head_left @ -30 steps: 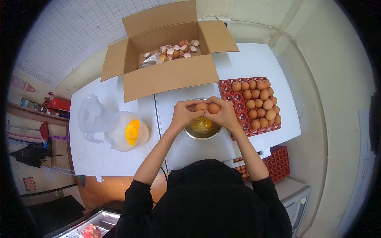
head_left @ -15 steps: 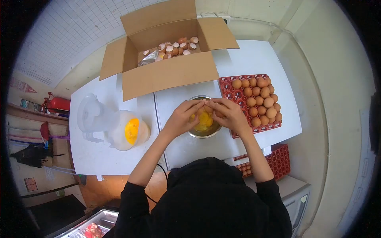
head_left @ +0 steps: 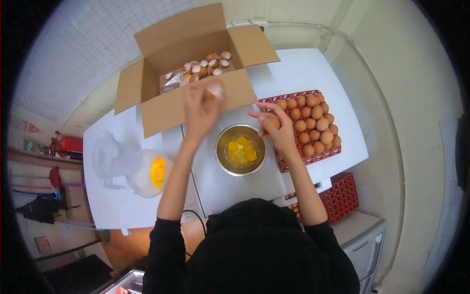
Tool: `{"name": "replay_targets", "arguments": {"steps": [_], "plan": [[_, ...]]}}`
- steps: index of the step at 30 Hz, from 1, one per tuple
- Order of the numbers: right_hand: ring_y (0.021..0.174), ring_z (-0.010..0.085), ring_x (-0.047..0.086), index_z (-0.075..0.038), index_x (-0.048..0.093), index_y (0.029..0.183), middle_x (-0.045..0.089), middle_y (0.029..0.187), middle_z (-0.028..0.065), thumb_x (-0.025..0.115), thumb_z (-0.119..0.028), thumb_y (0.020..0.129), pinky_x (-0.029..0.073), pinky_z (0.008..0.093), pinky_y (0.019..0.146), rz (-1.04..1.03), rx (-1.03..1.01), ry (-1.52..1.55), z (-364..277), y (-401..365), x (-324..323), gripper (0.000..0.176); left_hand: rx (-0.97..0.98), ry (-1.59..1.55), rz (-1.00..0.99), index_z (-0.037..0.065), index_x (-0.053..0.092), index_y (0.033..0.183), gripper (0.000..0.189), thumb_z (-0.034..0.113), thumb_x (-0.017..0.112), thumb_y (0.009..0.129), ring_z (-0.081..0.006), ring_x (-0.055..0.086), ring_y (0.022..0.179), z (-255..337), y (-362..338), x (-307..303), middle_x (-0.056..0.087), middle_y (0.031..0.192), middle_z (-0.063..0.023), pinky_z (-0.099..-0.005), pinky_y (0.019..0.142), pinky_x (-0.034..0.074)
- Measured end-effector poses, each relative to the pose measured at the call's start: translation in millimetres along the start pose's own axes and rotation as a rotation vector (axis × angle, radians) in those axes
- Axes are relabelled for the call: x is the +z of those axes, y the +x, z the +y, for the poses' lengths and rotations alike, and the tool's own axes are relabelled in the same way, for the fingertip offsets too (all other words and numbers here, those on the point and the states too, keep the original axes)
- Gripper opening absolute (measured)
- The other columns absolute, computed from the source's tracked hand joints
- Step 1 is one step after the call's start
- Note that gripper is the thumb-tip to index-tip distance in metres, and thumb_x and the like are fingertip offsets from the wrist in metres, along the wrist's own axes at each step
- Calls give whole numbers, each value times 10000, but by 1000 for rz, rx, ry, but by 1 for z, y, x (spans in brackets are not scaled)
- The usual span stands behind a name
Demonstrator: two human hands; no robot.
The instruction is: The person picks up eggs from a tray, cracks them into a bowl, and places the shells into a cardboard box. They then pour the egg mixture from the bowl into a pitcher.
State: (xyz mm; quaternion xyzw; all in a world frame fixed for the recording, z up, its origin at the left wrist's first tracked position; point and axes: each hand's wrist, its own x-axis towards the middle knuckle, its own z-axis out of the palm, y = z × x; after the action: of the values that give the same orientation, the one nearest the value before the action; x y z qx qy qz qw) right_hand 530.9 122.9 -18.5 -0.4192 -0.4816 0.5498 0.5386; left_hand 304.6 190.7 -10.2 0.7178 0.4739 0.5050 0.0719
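Observation:
My left hand is raised at the front flap of the cardboard box, its fingers closed on a broken eggshell, somewhat blurred. A whole brown egg sits in my right hand, against the palm, while the thumb and index finger are stretched out. This hand is above the left edge of the red egg tray. Between and below my hands stands a metal bowl holding clear egg white and several yolks. Discarded shells lie inside the box.
Brown eggs fill much of the tray. At the left of the white table are a translucent jug and a container with yellow yolk inside. More red trays stand below the table's right edge.
My hands have parted from above the bowl. The left has moved up toward the box with the shell; the right has moved slightly up and right, with an egg in it. The view shifted slightly.

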Motion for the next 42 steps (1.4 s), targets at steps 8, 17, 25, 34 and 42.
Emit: {"name": "replay_targets", "arguments": {"steps": [8,17,25,34,42], "plan": [[549,49,539,-31,659,1082,709,841,79,641,-153,941,405,179,480,427,46,-121,-14,-50,-91,188,265,149,-158,105,653,1098,415,252,787,733,-358,564,1026,7,72,67,588,1043,-147,-491,897,451],[543,54,535,-27,669,1004,674,777,45,673,-148,917,411,193,495,640,75,-198,-9,-85,-151,149,38,167,-599,38,504,981,445,184,792,676,-377,610,886,43,2,217,636,905,-169,-497,783,490],[588,59,568,-28,661,957,660,754,25,689,-135,908,432,204,511,652,63,-193,2,-88,-158,121,-90,38,-632,40,462,1013,459,119,767,679,-381,635,774,30,-1,235,638,776,-198,-438,660,522],[672,129,665,-29,559,1137,637,835,71,680,-225,927,501,258,551,398,161,-282,38,-82,-126,312,-758,-835,-648,94,502,1319,548,197,772,854,-153,676,876,73,-14,117,697,986,-101,-281,728,540],[1046,312,591,-2,490,1276,564,1190,207,637,-166,926,477,365,889,242,-293,-373,-17,-40,-21,413,-1166,-1160,-512,90,504,1374,462,208,655,955,-203,664,969,60,-92,38,642,1179,-114,-309,888,552]]}}
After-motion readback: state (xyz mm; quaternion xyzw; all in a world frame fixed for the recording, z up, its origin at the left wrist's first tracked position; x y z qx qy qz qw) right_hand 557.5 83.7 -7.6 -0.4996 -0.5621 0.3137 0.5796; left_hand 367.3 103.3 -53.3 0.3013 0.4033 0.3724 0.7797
